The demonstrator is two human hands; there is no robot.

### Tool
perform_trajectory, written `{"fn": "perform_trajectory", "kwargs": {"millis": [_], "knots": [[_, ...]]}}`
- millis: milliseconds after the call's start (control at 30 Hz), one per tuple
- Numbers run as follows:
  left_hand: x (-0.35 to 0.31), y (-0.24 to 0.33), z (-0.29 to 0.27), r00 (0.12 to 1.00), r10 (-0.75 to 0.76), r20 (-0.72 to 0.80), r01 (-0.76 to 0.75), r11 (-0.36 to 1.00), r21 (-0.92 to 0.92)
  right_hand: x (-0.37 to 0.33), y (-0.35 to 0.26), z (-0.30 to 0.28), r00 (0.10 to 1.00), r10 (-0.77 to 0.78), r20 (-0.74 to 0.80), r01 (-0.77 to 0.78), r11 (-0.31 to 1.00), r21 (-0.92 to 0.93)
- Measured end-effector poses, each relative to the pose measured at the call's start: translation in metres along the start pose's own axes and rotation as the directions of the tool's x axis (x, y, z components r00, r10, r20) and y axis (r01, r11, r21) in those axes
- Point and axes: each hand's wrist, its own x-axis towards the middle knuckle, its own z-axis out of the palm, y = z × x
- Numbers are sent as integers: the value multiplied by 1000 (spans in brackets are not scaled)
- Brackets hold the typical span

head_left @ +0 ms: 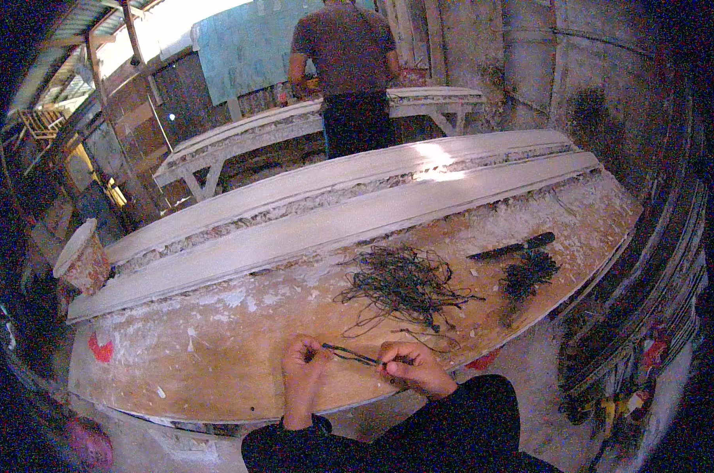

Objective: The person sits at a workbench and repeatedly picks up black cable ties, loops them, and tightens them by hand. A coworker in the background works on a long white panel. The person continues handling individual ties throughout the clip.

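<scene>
Between my two hands a short dark cord (349,355) is stretched over the front of a plaster-splashed wooden table. My left hand (304,361) pinches one end of it. The other end sits in the closed fingers of my right hand (410,367). Just beyond them lies a loose tangle of dark cord (404,285), with a few strands trailing toward my right hand. Farther right are a knife (511,246) with a black handle and a small dark bundle of short cord pieces (530,273).
Long white plastered boards (325,225) run along the table's far side. A crusted bucket (83,258) stands at its left end. Beyond, a person (344,59) works with their back to me at another bench (251,130). Long strips (648,276) lie at the right.
</scene>
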Motion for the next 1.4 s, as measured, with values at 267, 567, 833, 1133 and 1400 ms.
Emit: {"fn": "perform_trajectory", "kwargs": {"millis": [267, 567, 833, 1133, 1400], "knots": [[0, 1, 1, 998, 69, -12, -70, 989, -127, 1, -1, 3, 998, -65, 2, 65, 997, -35], [4, -7, 0, 995, 96, -5, -96, 990, -105, 2, -6, 3, 997, -61, 39, 63, 997, -54], [3, -3, 2, 995, 97, -11, -98, 991, -89, 1, -1, 1, 1000, -12, 17, 12, 999, -48], [0, 1, 5, 994, 107, -12, -106, 994, 40, 1, -2, 2, 999, -35, -14, 34, 998, -52], [-2, -5, 13, 982, 96, 162, -124, 977, 173, -1, -5, 3, 999, 8, -35, -10, 998, -66]]}}
